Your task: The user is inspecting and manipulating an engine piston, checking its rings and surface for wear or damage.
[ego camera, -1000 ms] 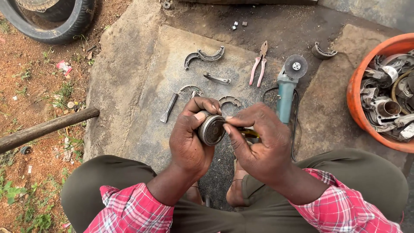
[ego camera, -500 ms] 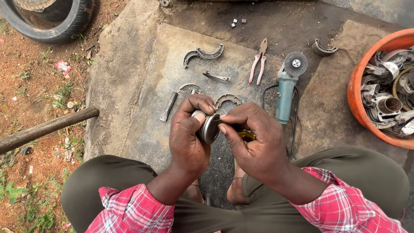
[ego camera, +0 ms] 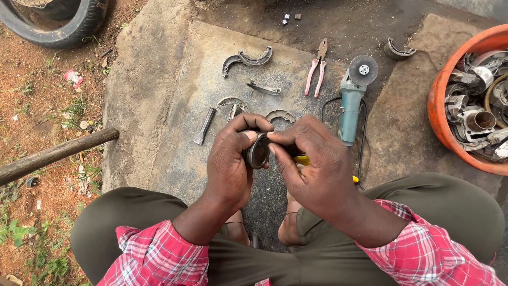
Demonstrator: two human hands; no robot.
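Open-air repair yard: stone slab [ego camera: 159, 106], angle grinder [ego camera: 352, 100], pliers [ego camera: 316, 69] (tyre [ego camera: 58, 24] nearby).

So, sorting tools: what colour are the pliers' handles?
Pink, on the pliers; head view shows them best.

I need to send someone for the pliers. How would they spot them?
Start at the orange tub of metal parts, then go left past the teal angle grinder on the stone slab. The pliers lie beside its disc, the only tool with pink handles.

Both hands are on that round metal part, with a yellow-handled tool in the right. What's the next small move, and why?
Probably steady the round metal part with the left hand and ease the yellow-handled tool along its rim: the right hand already pinches there, the tool's tip hidden.
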